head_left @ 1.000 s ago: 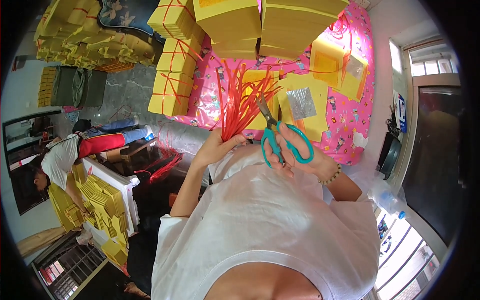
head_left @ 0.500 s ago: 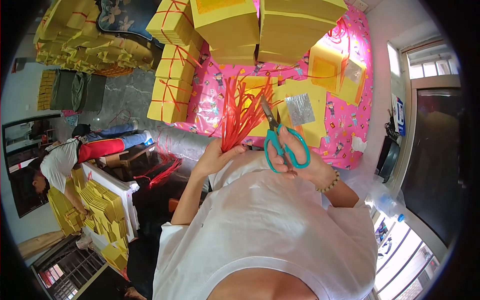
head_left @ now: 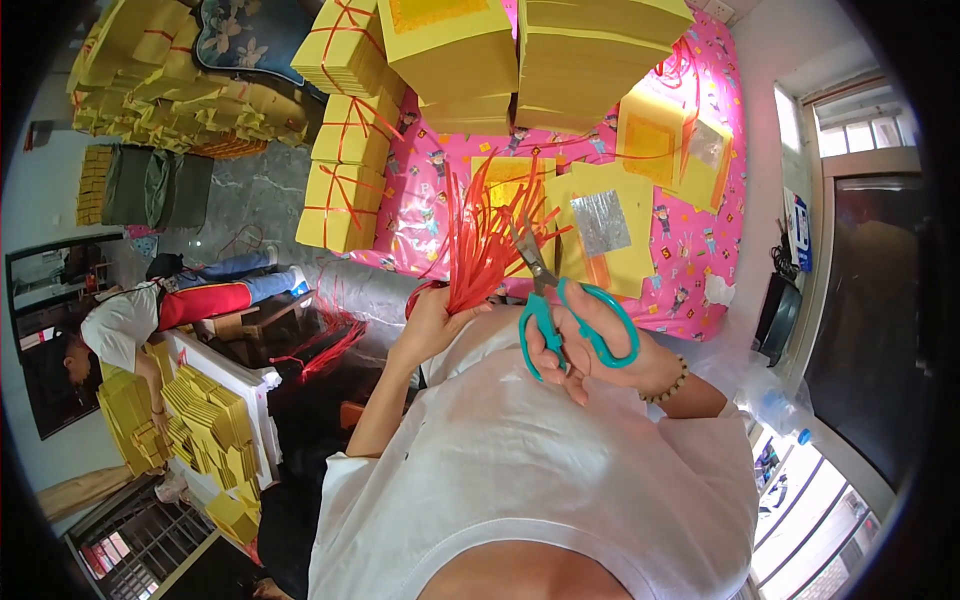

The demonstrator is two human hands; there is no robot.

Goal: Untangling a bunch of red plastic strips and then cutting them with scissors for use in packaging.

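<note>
My left hand [head_left: 430, 325] is closed around the lower end of a bundle of red plastic strips [head_left: 475, 255], whose loose ends fan upward and to the right. In my right hand [head_left: 605, 355] is a pair of scissors [head_left: 628, 335] with teal handles, thumb and fingers through the loops. The blades point up and to the left, and their tips overlap the right side of the strips. I cannot tell whether any strip lies between the blades. Beyond the strips, yellow paper sheets [head_left: 625, 215] lie on a pink patterned cloth [head_left: 415, 215], one bearing a silver square [head_left: 600, 222].
Tall stacks of yellow paper [head_left: 600, 70] stand at the far side, with red-tied bundles [head_left: 340, 205] to their left. More red strips [head_left: 335, 345] hang at the left. A person [head_left: 125, 325] bends over yellow stacks there. A plastic bottle [head_left: 785, 415] is at the right.
The scissors have moved slightly down, with their handles wider apart and their blades more against the strips. The bundle's loose ends have spread to the right. My left hand shifted slightly.
</note>
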